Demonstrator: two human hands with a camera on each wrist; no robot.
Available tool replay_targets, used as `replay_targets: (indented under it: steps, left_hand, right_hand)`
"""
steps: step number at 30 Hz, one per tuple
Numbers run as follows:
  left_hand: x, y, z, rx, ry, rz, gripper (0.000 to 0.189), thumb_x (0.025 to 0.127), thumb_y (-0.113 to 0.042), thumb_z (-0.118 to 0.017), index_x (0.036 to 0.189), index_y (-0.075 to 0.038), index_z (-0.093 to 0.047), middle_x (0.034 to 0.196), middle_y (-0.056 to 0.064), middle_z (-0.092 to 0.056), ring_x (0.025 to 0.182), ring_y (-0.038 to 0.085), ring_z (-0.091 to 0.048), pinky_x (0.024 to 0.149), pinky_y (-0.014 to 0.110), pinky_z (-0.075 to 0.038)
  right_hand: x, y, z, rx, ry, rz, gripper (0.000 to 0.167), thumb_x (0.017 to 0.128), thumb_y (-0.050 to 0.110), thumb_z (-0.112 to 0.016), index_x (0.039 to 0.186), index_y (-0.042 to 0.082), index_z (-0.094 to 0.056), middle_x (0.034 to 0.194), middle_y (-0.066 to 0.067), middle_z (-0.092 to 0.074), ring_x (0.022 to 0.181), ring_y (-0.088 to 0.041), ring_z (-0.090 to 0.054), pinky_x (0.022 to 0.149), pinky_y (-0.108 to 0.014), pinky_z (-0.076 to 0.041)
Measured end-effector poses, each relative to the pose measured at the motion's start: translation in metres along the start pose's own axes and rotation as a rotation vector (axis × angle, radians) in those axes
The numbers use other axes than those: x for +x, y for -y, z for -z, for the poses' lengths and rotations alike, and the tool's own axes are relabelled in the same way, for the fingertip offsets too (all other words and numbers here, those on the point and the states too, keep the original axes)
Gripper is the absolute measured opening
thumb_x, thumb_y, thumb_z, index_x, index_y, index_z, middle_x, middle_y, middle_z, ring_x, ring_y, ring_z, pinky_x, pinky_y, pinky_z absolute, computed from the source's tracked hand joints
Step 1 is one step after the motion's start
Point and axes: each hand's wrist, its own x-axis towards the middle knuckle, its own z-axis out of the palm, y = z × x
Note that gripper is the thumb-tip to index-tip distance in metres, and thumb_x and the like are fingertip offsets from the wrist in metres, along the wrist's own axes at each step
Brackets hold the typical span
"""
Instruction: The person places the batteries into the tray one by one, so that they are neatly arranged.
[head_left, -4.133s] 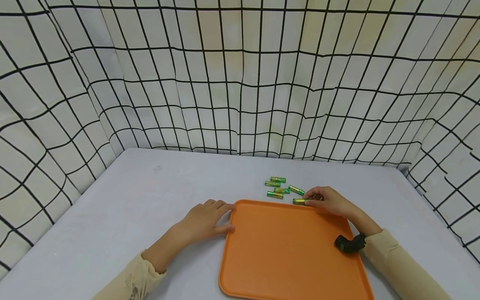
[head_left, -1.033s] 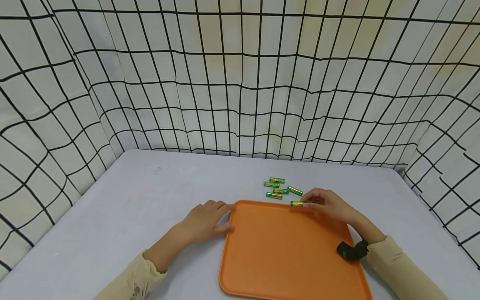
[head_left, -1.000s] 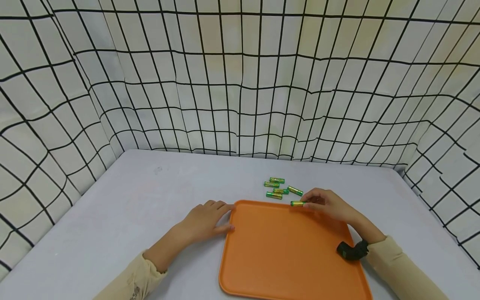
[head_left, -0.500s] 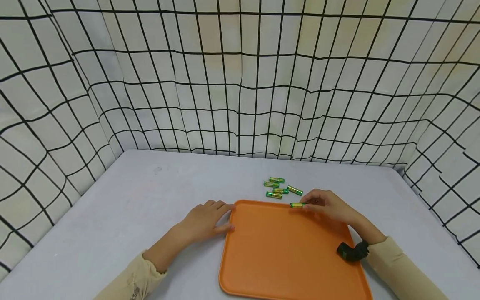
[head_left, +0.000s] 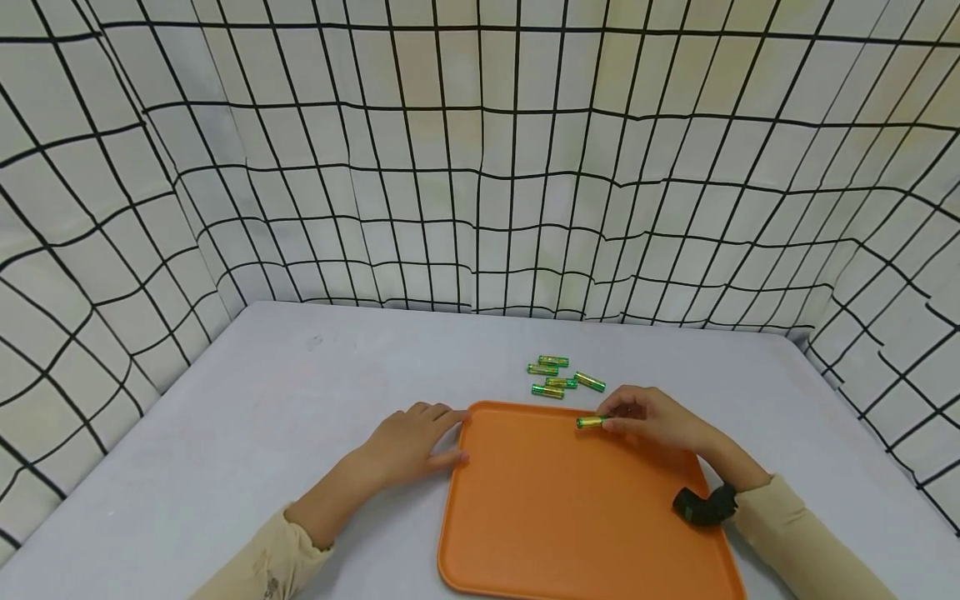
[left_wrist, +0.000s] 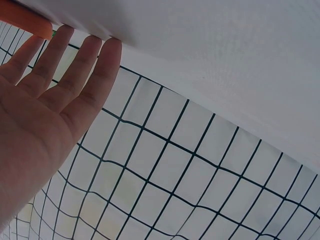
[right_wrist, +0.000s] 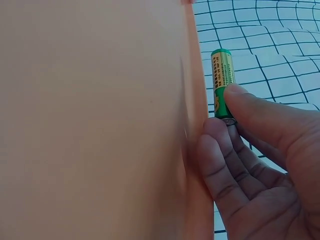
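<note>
In the head view, my right hand (head_left: 651, 418) pinches a green and gold battery (head_left: 590, 422) by one end, over the far edge of the orange tray (head_left: 570, 508). The right wrist view shows the thumb and fingertips on the lower end of the battery (right_wrist: 223, 75), close beside the tray's rim (right_wrist: 197, 100). My left hand (head_left: 408, 442) lies at the tray's upper left corner, fingertips and thumb tip touching its rim. From the left wrist view, the fingers of the left hand (left_wrist: 55, 90) are extended, holding nothing.
Several loose batteries (head_left: 561, 382) lie in a cluster on the white table (head_left: 337, 375), just beyond the tray. White walls with a black net (head_left: 480, 167) enclose the back and sides. A black strap (head_left: 705, 506) sits on the right wrist, above the tray's right edge.
The right hand has drawn the battery from beyond the tray's far rim toward me, so it now overlaps the tray's inside edge. The left hand and other batteries have stayed put.
</note>
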Motion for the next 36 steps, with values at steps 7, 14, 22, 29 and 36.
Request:
replay_targets:
  steps: [7,14,22,29,36]
  left_hand:
    - [0.0002,-0.0002,0.0003,0.003,0.000,-0.001,0.056,0.093,-0.045,-0.063,0.136,-0.011,-0.055,0.129,0.008,-0.058,0.121,0.033,-0.053,0.092,0.053,-0.046]
    - [0.0001,-0.0001,0.0008,0.001,-0.001,-0.004,0.055,0.093,-0.045,-0.063,0.136,-0.011,-0.055,0.129,0.008,-0.059,0.121,0.033,-0.053,0.091,0.052,-0.046]
    - [0.0000,-0.0006,0.0005,0.003,-0.008,-0.006,0.055,0.093,-0.045,-0.063,0.135,-0.011,-0.055,0.128,0.008,-0.059,0.121,0.033,-0.053,0.091,0.053,-0.046]
    - [-0.0005,-0.0006,0.0006,0.010,-0.012,-0.018,0.055,0.093,-0.045,-0.062,0.135,-0.011,-0.055,0.128,0.008,-0.059,0.120,0.033,-0.054,0.090,0.052,-0.047]
    - [-0.0004,-0.0003,0.0000,0.017,-0.020,-0.028,0.054,0.093,-0.044,-0.062,0.135,-0.011,-0.056,0.127,0.008,-0.060,0.119,0.033,-0.054,0.088,0.052,-0.048]
  right_hand:
    - [0.0002,0.0009,-0.0016,-0.021,0.005,0.000,0.018,0.093,0.014,-0.067,0.110,0.007,-0.068,0.104,-0.005,-0.066,0.087,-0.008,-0.059,0.079,-0.021,-0.050]
    - [0.0000,0.0003,-0.0027,-0.012,0.024,0.003,0.019,0.093,0.014,-0.067,0.110,0.006,-0.068,0.105,-0.005,-0.066,0.090,-0.008,-0.059,0.081,-0.021,-0.050]
    - [0.0003,-0.0013,-0.0044,0.025,0.084,0.030,0.019,0.092,0.014,-0.067,0.109,0.005,-0.067,0.105,-0.006,-0.066,0.096,-0.007,-0.062,0.089,-0.020,-0.049]
    - [-0.0004,0.0000,-0.0047,0.018,0.108,0.073,0.017,0.093,0.013,-0.067,0.108,0.007,-0.068,0.104,-0.005,-0.065,0.096,-0.007,-0.061,0.088,-0.021,-0.050]
    - [-0.0007,0.0002,-0.0048,-0.001,0.120,0.076,0.015,0.093,0.015,-0.067,0.106,0.009,-0.069,0.102,-0.003,-0.066,0.093,-0.007,-0.059,0.084,-0.022,-0.050]
